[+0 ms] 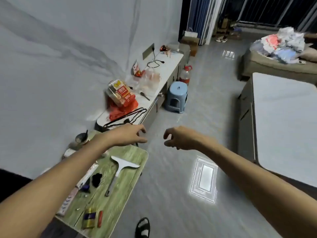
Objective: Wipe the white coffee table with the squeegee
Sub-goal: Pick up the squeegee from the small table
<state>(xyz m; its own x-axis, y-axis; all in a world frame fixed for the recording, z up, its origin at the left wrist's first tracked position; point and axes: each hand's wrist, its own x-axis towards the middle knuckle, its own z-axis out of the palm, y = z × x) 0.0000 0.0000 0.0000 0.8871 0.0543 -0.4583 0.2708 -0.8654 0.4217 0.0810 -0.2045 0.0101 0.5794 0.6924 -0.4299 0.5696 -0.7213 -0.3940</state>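
A white squeegee (121, 167) with a grey handle lies flat on a green wood-grain side table (130, 182) at the lower left. The white coffee table (284, 124) stands at the right, its top bare. My left hand (130, 135) hovers above the far end of the green table, fingers loosely apart and holding nothing. My right hand (178, 138) hangs over the floor between the two tables, fingers curled loosely and empty. Neither hand touches the squeegee.
A long white cabinet (164, 73) along the wall carries snack bags, a cable and a black cord. A blue plastic stool (176, 97) and a bottle (185, 75) stand beside it. Small items lie near the squeegee. A sofa (267, 64) piled with clothes is at the back right.
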